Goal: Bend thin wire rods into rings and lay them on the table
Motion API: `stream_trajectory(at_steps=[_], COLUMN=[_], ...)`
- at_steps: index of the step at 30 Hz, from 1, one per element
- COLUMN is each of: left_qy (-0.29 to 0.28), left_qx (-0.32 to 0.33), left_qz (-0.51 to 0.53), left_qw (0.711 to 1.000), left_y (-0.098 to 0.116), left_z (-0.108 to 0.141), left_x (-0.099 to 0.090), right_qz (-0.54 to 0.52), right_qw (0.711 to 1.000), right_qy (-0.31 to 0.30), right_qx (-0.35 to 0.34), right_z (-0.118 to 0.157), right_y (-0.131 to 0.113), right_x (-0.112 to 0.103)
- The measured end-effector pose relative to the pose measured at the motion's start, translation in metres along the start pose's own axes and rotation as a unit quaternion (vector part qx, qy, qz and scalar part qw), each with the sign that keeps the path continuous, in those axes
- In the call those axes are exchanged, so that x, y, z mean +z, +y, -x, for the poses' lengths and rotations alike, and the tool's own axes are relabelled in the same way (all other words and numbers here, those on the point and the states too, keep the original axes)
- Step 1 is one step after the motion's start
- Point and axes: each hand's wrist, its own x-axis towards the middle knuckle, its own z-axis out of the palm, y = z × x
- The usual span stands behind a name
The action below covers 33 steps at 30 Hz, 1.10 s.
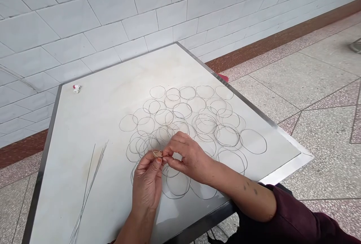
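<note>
My left hand (148, 180) and my right hand (190, 155) meet above the near part of the white table (113, 101). Thumb and fingers of each are pinched on a small bent piece of thin wire (157, 154), whose far parts are hidden by the fingers. Many thin wire rings (254, 141) lie overlapping on the tabletop around and beyond both hands. To the left of my left hand rests a loose bundle of straight wires (89, 187).
A small white and pink object (76, 88) sits near the table's far left corner. Behind the table stands a white tiled wall (113, 7). Something red (223, 78) shows past the right edge, above the speckled floor (332, 142).
</note>
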Motion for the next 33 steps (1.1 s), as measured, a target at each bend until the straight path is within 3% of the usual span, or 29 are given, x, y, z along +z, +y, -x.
stream_trajectory(at_steps=[13,19,33], left_qy=[0.044,0.048,0.037], left_qx=[-0.075,-0.069,-0.051], left_qz=[0.142,0.14,0.106], left_qw=[0.986,0.987,0.992], left_y=[0.003,0.003,0.004], left_z=[-0.005,-0.005,-0.002], left_x=[-0.003,-0.001,0.001], right_qz=[0.066,0.086,0.072], right_qw=[0.996,0.991,0.996], right_qy=[-0.043,-0.063,-0.028], right_qx=[-0.051,-0.078,-0.054], right_z=[-0.001,-0.001,-0.001], right_y=[0.009,0.011,0.007], right_x=[-0.008,-0.005,0.0])
